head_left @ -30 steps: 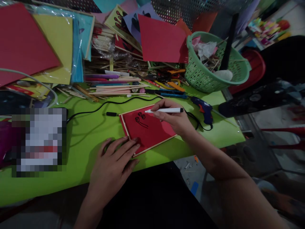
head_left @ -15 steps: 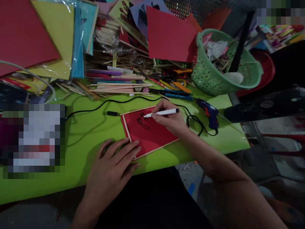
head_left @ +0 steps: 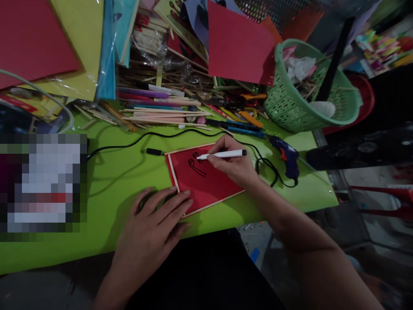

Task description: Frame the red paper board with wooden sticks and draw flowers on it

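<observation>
A red sheet (head_left: pixel 213 185) edged with thin wooden sticks lies on the green tabletop (head_left: pixel 122 172). Black marker lines, small rounded shapes and a pair of curved strokes, show on its upper left part. My right hand (head_left: pixel 234 161) pinches a white marker (head_left: pixel 227 154), its tip at the drawn shapes. Spread over the lower left corner of the sheet is my left hand (head_left: pixel 158 219), fingers apart and holding nothing. A black marker cap (head_left: pixel 154 151) lies just left of the sheet's upper left corner.
A glue gun (head_left: pixel 288 158) with a black cable lies at the right. Behind are a green basket (head_left: pixel 293 107), pens, sticks, cutters and a loose red sheet (head_left: pixel 238 47). Coloured sheets in plastic sit at the back left, above a blurred-out object (head_left: pixel 48 181).
The view has shifted slightly, so most things appear a little further right. The marker remains in my right hand at the drawn shapes, and my left hand still rests on the sheet.
</observation>
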`<state>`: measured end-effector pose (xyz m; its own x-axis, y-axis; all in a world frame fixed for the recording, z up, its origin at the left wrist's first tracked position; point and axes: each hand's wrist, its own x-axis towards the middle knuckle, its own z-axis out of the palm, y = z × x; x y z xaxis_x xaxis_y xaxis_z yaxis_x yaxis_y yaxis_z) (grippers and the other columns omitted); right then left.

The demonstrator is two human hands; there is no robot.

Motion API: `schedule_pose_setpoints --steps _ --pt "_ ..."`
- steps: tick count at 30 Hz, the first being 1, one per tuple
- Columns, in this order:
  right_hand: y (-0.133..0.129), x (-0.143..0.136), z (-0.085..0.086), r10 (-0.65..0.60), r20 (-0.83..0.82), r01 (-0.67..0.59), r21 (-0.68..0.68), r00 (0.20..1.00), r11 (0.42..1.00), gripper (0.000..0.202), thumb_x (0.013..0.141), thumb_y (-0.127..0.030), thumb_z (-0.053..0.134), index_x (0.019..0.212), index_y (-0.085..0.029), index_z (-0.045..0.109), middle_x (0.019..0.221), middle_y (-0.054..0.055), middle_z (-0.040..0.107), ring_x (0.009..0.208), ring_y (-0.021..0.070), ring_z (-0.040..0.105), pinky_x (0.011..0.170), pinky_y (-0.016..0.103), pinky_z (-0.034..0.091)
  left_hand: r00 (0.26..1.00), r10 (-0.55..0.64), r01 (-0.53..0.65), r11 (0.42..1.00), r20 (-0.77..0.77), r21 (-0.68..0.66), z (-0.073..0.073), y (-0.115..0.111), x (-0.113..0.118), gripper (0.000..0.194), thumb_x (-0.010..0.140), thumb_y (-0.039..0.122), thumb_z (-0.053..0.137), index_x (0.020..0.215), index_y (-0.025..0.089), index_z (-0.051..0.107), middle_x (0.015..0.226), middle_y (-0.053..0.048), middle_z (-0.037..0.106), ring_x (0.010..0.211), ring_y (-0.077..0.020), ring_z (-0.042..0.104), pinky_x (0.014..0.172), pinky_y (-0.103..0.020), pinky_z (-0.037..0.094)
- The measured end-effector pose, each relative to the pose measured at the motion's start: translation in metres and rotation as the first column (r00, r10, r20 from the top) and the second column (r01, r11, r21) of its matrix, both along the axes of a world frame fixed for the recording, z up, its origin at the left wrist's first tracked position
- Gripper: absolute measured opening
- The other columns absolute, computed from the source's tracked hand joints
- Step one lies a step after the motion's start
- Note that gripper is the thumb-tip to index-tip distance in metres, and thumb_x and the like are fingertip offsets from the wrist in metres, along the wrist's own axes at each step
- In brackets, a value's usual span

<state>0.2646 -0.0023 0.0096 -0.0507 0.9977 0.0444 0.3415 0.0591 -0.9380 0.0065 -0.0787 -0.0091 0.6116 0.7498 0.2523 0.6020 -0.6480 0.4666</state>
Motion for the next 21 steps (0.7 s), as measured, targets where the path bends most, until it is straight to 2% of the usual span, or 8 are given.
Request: schedule_pose_setpoints --steps 21 --pt "0.0 -0.0006 0.0016 0.016 0.03 -0.016 0.008 0.999 1.0 0.012 0.082 -0.025 0.073 0.08 -0.021 0.061 0.07 -0.003 0.062 0.061 0.0115 0.05 0.056 0.029 0.036 1.0 0.001 -0.001 1.0 0.014 -0.001 -0.0014 0.0005 -0.0001 0.036 0.102 0.035 0.059 0.137 0.032 0.063 0.14 0.004 0.07 0.127 -0.0234 0.062 0.116 -0.049 0.034"
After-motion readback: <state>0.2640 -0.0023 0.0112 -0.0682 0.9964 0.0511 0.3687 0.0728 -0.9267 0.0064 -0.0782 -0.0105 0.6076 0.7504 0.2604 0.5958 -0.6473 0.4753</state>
